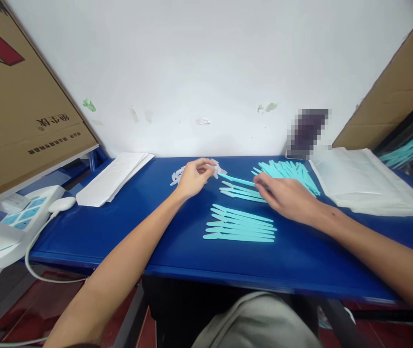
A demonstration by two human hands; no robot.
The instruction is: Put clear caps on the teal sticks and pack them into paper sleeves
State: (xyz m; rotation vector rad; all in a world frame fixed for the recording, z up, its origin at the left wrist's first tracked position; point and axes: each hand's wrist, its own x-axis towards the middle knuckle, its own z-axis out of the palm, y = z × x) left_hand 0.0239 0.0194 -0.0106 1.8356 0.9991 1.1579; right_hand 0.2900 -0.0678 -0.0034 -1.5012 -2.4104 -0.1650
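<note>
My right hand (281, 193) is closed around the handle end of a turquoise eyebrow razor (237, 178), whose blade end points left. Close to that tip, my left hand (195, 176) pinches what looks like a small clear plastic cap, mostly hidden by the fingers. Behind and beside the left hand lies a pile of clear caps (178, 176). A few razors (241, 192) rest just under the held one. Nearer the table's front, several more razors (243, 224) lie in a neat row. Beyond my right hand is a heap of loose razors (288, 171).
White paper sleeves (114, 179) lie at left on the blue table (119, 237). Translucent bags (362, 181) are at right, beside a pixelated dark phone-like object (308, 133). A white power strip (21, 227) with a cable stands far left. Cardboard (28, 96) flanks the white wall.
</note>
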